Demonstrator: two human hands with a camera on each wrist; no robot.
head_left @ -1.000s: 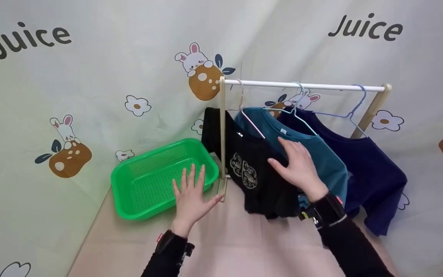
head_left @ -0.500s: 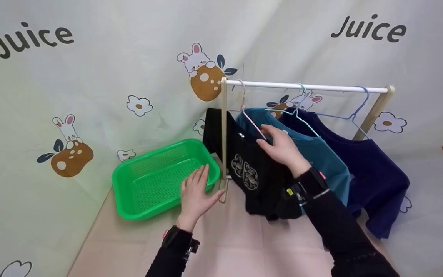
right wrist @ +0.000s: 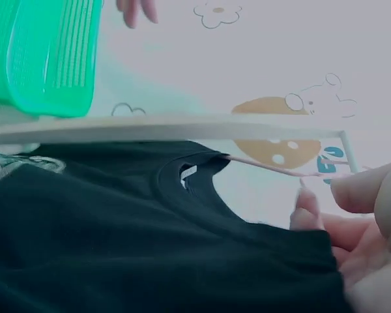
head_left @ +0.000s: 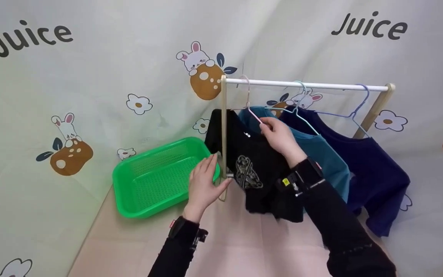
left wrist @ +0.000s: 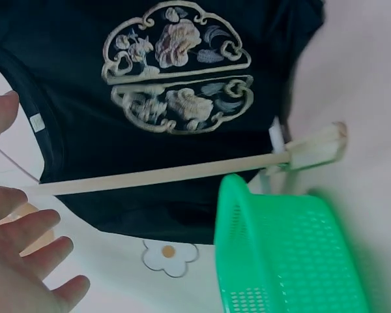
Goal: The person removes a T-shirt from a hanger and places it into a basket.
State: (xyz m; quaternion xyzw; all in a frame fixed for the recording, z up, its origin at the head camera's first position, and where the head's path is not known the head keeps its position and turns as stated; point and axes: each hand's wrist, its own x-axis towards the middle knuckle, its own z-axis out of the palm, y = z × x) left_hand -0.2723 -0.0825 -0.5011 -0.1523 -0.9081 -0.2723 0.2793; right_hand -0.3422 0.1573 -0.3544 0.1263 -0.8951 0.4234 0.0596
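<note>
My right hand [head_left: 281, 138] pinches the pink hanger [head_left: 248, 96] along its right arm, by the shoulder of the black shirt [head_left: 240, 132] hanging from it. In the right wrist view the thumb and fingers [right wrist: 362, 195] close at that hanger arm beside the neckline. Pale embroidery marks the shirt's front. My left hand [head_left: 203, 188], fingers extended, is between the green basket [head_left: 117, 192] and the rack's near wooden post [head_left: 223, 127]. It holds nothing; the left wrist view shows its spread fingers [left wrist: 42, 254] beside the post.
On the rack's white bar [head_left: 333, 86] also hang a teal shirt [head_left: 329, 165] on a light-blue hanger and a navy shirt [head_left: 379, 161] on a purple-blue hanger. The rack and basket stand on a pinkish surface [head_left: 221, 246] before a printed curtain [head_left: 90, 69].
My right hand has moved left from over the teal shirt and taken hold of the pink hanger, which has shifted slightly right with its shirt. My left hand has moved rightward toward the post.
</note>
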